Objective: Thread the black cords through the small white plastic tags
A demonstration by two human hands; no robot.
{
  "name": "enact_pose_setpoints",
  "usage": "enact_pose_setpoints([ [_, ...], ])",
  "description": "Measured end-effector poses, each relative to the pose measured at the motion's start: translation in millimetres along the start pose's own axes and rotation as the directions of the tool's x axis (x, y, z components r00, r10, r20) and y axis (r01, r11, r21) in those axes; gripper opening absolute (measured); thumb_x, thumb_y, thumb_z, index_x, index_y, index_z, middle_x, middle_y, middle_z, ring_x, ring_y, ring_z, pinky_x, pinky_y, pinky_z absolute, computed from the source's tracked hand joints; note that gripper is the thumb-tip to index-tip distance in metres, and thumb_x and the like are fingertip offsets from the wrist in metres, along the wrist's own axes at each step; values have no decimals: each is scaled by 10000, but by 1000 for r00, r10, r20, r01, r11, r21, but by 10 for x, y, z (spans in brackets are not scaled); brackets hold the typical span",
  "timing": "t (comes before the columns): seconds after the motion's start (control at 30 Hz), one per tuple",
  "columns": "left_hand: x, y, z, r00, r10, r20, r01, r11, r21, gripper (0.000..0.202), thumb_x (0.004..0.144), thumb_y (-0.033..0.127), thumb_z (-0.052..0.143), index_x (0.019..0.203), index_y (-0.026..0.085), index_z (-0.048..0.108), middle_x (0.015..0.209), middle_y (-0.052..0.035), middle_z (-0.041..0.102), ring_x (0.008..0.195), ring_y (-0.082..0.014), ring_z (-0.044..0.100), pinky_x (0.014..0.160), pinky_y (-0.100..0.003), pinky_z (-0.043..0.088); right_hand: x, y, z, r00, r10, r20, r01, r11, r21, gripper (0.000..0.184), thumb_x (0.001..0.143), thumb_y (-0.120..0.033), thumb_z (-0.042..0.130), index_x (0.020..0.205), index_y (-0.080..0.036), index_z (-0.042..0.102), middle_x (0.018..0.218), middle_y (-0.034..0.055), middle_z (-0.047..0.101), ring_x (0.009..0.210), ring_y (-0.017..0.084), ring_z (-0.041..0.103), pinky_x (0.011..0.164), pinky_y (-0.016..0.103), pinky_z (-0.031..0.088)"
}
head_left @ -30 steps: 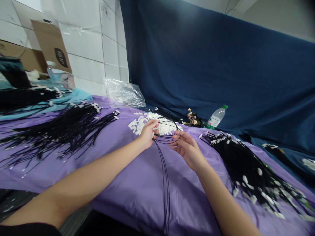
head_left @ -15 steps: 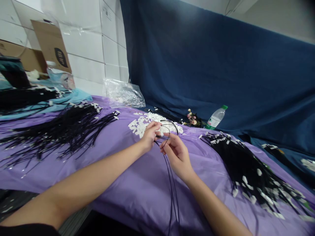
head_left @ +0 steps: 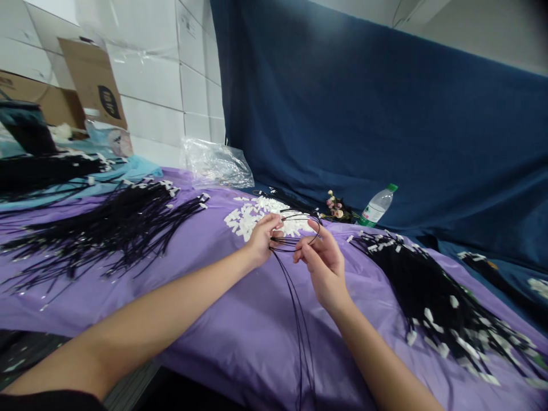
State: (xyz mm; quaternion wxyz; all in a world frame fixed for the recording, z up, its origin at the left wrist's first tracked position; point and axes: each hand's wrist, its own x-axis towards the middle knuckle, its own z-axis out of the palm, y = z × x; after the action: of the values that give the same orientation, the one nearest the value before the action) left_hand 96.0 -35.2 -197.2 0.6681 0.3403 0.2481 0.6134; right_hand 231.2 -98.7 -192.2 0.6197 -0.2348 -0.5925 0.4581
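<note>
Several thin black cords (head_left: 289, 278) run from my left hand (head_left: 262, 240), whose fingers are pinched around them, and their long ends hang down over the purple cloth. Between the hands the cords bend into a loop. My right hand (head_left: 323, 260) has its thumb and fingers closed on the loop's right side, with the forefinger raised along the cord. Just behind the hands lies a heap of small white plastic pieces (head_left: 244, 220), partly covered by the fingers and cords.
Bundles of black cords with white ends lie at left (head_left: 107, 228) and right (head_left: 423, 291) on the purple cloth (head_left: 240, 337). Behind stand a green-capped bottle (head_left: 377, 206), small flowers (head_left: 335, 206) and a clear plastic bag (head_left: 218, 164). A dark blue curtain (head_left: 363, 103) hangs beyond.
My right hand has moved to the right, away from my left hand, drawing the cord loop wider. My left hand stays nearly in place, holding the cords.
</note>
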Motion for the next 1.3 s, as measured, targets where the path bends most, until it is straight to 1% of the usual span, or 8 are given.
enact_pose_setpoints([
  [0.27,15,41,-10,989,-145,29,147,983,-106,249,792,323,636,718,155,468,511,70,354,336,-21,230,334,-156,172,-15,-61,-25,998,-64,3,64,990,-126,299,870,-260,595,1167,-285,590,762,-18,597,575,100,572,593,279,490],
  [0.5,73,36,-72,976,-209,67,217,967,-135,274,840,359,573,690,146,490,464,61,314,331,-51,275,332,-182,190,-32,-100,-23,991,-129,-36,117,966,-232,195,873,-250,593,1067,-236,605,733,-24,604,489,83,560,472,243,480],
  [0.63,83,35,-90,974,-213,80,224,958,-177,240,858,330,546,723,133,517,474,61,325,318,-47,245,316,-187,174,-27,-105,-12,985,-149,-87,121,956,-266,173,860,-258,606,1028,-220,602,739,-19,615,481,86,567,457,243,488],
  [0.8,80,46,-77,973,-209,99,225,954,-198,233,881,314,514,734,132,510,500,58,343,315,-41,239,308,-182,169,-31,-104,-17,982,-170,-86,139,948,-286,164,869,-238,589,1032,-219,586,717,-29,600,484,81,568,470,231,490],
  [1.0,40,85,-23,963,-254,95,268,941,-207,281,928,250,428,678,126,465,477,75,309,297,-23,177,333,-171,233,1,-30,-72,964,-202,-173,121,912,-392,227,866,-255,586,1085,-219,541,741,-42,553,467,68,546,448,214,459],
  [1.1,35,90,-17,959,-276,69,285,938,-199,284,922,246,439,665,126,452,487,68,338,296,-23,200,338,-169,248,13,1,-112,939,-310,-151,170,797,-580,245,865,-226,578,1106,-223,537,811,-24,553,499,58,524,480,214,447],
  [1.2,43,77,-21,955,-295,21,294,937,-188,234,911,245,458,723,112,499,493,62,357,302,-36,243,329,-166,240,3,-10,-131,881,-473,-5,292,553,-780,196,852,-166,575,1045,-200,568,807,-8,532,513,50,462,521,215,426],
  [1.3,58,55,-27,959,-285,-18,277,943,-185,205,897,241,479,736,118,510,491,59,359,311,-43,254,327,-167,242,-27,-37,-120,805,-574,150,404,345,-847,148,838,-136,580,979,-180,580,768,3,521,551,72,434,568,224,414],
])
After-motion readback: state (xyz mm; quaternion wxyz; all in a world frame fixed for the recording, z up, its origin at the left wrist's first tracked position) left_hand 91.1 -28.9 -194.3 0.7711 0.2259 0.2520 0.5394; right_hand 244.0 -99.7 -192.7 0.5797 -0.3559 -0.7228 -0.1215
